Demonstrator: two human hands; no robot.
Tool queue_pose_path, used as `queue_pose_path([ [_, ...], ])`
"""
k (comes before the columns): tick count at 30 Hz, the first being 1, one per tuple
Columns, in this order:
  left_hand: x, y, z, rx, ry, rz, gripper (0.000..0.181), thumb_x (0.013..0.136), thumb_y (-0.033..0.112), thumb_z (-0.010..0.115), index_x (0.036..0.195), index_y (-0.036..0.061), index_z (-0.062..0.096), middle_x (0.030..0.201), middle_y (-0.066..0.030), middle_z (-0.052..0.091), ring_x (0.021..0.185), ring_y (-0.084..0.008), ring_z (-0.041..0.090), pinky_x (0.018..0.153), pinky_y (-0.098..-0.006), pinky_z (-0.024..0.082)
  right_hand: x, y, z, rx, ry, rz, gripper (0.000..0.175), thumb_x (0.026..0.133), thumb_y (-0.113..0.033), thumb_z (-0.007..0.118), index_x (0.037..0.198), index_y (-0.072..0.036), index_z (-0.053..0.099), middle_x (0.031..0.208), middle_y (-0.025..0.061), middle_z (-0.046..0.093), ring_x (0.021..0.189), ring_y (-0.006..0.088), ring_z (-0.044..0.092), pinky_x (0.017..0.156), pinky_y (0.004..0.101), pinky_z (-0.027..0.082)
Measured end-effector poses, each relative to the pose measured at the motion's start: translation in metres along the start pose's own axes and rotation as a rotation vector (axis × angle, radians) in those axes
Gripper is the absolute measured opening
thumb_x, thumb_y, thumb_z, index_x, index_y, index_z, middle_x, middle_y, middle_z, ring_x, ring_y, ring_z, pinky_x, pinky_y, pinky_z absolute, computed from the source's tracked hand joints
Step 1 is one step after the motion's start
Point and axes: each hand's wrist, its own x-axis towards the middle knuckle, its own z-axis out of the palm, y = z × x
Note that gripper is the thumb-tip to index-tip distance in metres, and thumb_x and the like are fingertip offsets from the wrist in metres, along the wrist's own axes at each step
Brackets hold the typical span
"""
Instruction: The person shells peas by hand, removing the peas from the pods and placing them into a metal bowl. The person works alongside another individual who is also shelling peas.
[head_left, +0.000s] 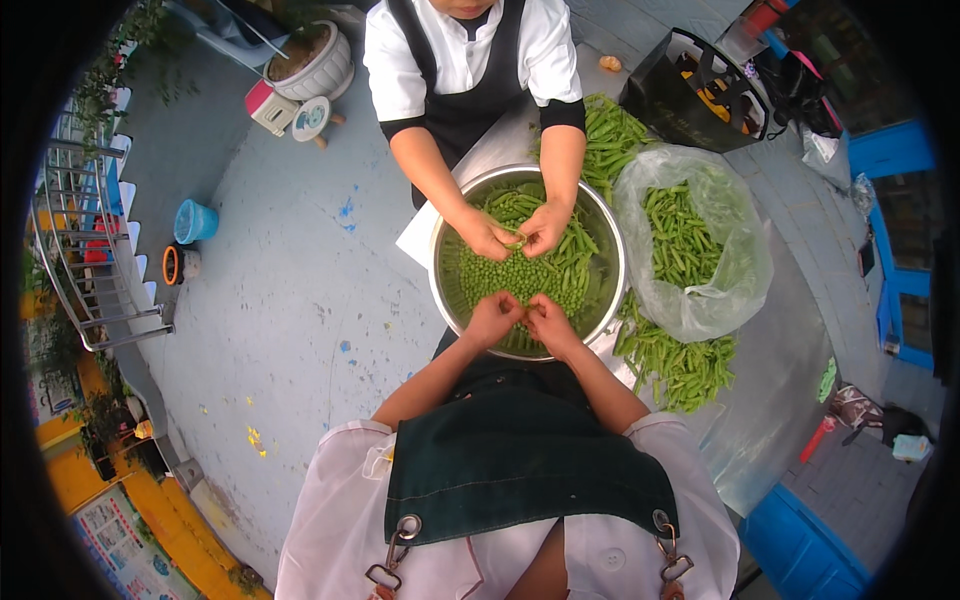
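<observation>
A round steel bowl (619, 300) in front of me holds shelled green peas (499, 279) and many pea pods (576, 259). Over its near part, my left hand (493, 318) and my right hand (551, 324) meet with pinched fingertips. A small thing, apparently a pea pod, is between them, mostly hidden by the fingers. Right of the bowl, a clear plastic bag (651, 300) stands open around more pea pods (682, 240). Loose pods (686, 371) lie beside the bag on a metal tabletop (772, 375), and another heap (607, 139) lies behind the bowl.
Across the bowl a person in a dark apron works a pod with both hands (514, 232) over the same bowl. A black bag (675, 97) stands at the back right. Farther left are a small round stool (311, 118), a planter (319, 71) and a blue bucket (196, 222).
</observation>
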Motion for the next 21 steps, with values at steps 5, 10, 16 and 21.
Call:
queue_pose_path([
  [5, -0.001, 0.002, -0.003, 0.144, 0.114, 0.053, 0.017, 0.078, 0.017, 0.068, 0.082, 0.0028, 0.059, 0.074, -0.0116, 0.061, 0.069, -0.0217, 0.061, 0.065, -0.0325, 0.048, 0.011, 0.013, 0.000, -0.212, -0.055, -0.111, 0.025, 0.080, 0.006, 0.046, 0.099, -0.006, 0.055, 0.082, 0.0091, 0.059, 0.070, 0.0176, 0.056, 0.062, 0.0287, 0.045],
  [10, 0.000, -0.012, -0.008, 0.398, 0.217, 0.375, 0.015, 0.081, 0.016, 0.064, 0.082, 0.0029, 0.057, 0.073, -0.0155, 0.058, 0.069, -0.0358, 0.057, 0.064, -0.0384, 0.047, 0.038, -0.002, -0.041, -1.362, 0.203, -0.363, 0.024, 0.080, -0.006, 0.051, 0.099, -0.014, 0.065, 0.098, 0.0128, 0.058, 0.096, 0.0306, 0.058, 0.080, 0.0422, 0.047],
  [16, 0.007, -0.014, -0.012, 0.038, 0.094, 0.004, 0.018, 0.088, 0.018, 0.060, 0.080, 0.0048, 0.051, 0.069, -0.0089, 0.056, 0.056, -0.0226, 0.052, 0.052, -0.0318, 0.041, 0.050, -0.010, -0.059, -1.329, 0.241, -0.638, 0.013, 0.081, -0.011, 0.058, 0.094, -0.013, 0.062, 0.094, 0.0109, 0.056, 0.087, 0.0276, 0.057, 0.075, 0.0382, 0.047],
  [21, 0.008, -0.018, -0.008, -0.596, -0.014, -0.399, 0.016, 0.092, 0.020, 0.055, 0.083, 0.0080, 0.049, 0.067, -0.0014, 0.051, 0.049, -0.0087, 0.040, 0.043, -0.0227, 0.031, 0.030, -0.026, -0.038, -0.605, 0.143, -0.196, 0.018, 0.088, -0.017, 0.060, 0.100, -0.007, 0.053, 0.078, 0.0102, 0.062, 0.063, 0.0189, 0.057, 0.059, 0.0309, 0.047],
])
